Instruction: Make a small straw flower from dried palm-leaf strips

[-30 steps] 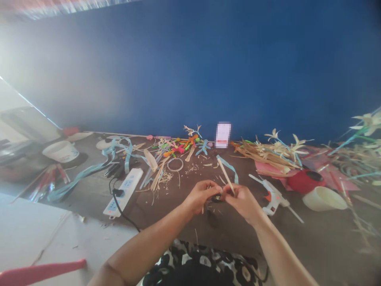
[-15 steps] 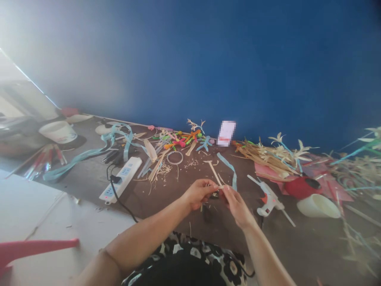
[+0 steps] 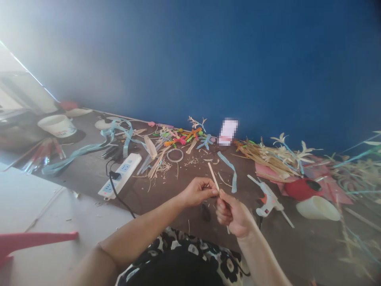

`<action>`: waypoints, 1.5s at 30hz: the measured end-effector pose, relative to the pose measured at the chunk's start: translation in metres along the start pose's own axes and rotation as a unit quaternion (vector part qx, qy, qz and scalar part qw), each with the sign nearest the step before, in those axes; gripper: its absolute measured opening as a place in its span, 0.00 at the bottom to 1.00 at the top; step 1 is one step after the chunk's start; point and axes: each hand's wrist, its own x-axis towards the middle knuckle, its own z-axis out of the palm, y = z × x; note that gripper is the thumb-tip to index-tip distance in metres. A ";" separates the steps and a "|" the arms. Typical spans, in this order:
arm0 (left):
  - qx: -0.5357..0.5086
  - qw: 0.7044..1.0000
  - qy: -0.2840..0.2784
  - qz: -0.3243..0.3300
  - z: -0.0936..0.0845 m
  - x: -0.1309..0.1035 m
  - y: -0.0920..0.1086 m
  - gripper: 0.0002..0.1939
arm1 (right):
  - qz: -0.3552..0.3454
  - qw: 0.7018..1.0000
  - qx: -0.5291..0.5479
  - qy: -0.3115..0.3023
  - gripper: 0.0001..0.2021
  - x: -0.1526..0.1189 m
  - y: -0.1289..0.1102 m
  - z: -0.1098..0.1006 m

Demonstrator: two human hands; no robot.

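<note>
Right hand [image 3: 228,212] closed on a slim, straight pale strip [image 3: 213,176], I hold it above the bench [image 3: 312,246] toward its near edge; left hand [image 3: 200,192] touching — gripping, I cannot tell. Smooth blue wall [image 3: 208,59] past the far edge; papery husks [image 3: 263,159], hard white glue gun [image 3: 270,201] rightward.

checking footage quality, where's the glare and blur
Head view, upper left: whitish glare pales the flat blue wall; head view, far right: pale wispy stems blur; head view, centre: the right hand and its thin pale stick look sharper.
</note>
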 end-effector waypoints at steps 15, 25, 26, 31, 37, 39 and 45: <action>-0.151 0.975 0.160 -0.035 0.002 -0.008 -0.012 0.14 | -0.222 0.966 -0.027 0.133 0.19 -0.038 -0.043 -0.016; -0.205 0.966 0.131 -0.091 0.016 -0.005 -0.020 0.15 | -0.158 0.980 -0.068 0.101 0.09 0.009 -0.009 0.005; -0.209 0.965 0.129 -0.096 0.015 -0.006 -0.021 0.16 | -0.160 0.979 -0.072 0.106 0.09 0.010 -0.010 0.003; -0.222 0.962 0.105 -0.118 0.008 -0.007 -0.026 0.16 | -0.171 0.972 -0.095 0.131 0.09 0.013 -0.015 -0.006; -0.193 0.969 0.109 -0.112 0.006 -0.006 -0.027 0.16 | -0.151 0.970 -0.125 0.145 0.10 0.016 -0.008 -0.015; -0.199 0.966 0.121 -0.116 0.004 -0.006 -0.029 0.15 | -0.159 0.964 -0.144 0.155 0.11 0.020 -0.008 -0.019; -0.365 0.906 0.164 -0.138 -0.010 0.006 -0.038 0.11 | -0.256 0.820 -0.390 0.333 0.14 0.047 -0.035 -0.043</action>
